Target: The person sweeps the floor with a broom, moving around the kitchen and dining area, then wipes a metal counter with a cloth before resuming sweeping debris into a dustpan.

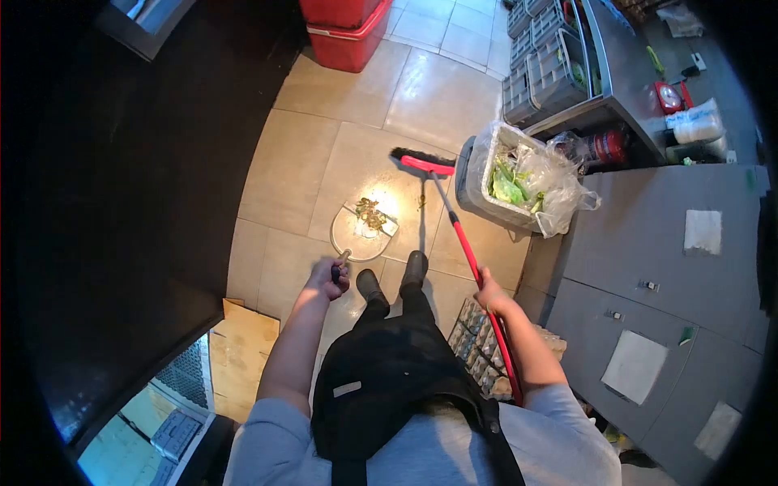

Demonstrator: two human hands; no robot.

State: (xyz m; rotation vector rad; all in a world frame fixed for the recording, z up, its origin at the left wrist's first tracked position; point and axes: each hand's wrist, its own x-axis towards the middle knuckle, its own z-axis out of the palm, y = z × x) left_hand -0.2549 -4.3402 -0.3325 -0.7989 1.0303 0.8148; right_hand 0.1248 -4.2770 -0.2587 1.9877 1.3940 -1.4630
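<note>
My left hand point(327, 279) is closed around the end of a pale handle that leads to a white dustpan point(340, 235) low over the tiles. A small pile of brown and green scraps point(371, 215) lies in the dustpan, toward its far edge. My right hand point(491, 293) grips the red stick of a broom point(464, 243). The broom's red head with dark bristles point(427, 164) is on the floor ahead, beyond the dustpan and to its right. A few small scraps point(421, 201) lie on the tiles between dustpan and broom head.
A lined bin point(498, 206) with green leaves and clear plastic stands right of the broom head. Egg trays point(478, 356) are by my right leg. Grey cabinets point(648, 259) run along the right, a dark wall point(162, 162) along the left. Red tubs point(344, 44) stand ahead.
</note>
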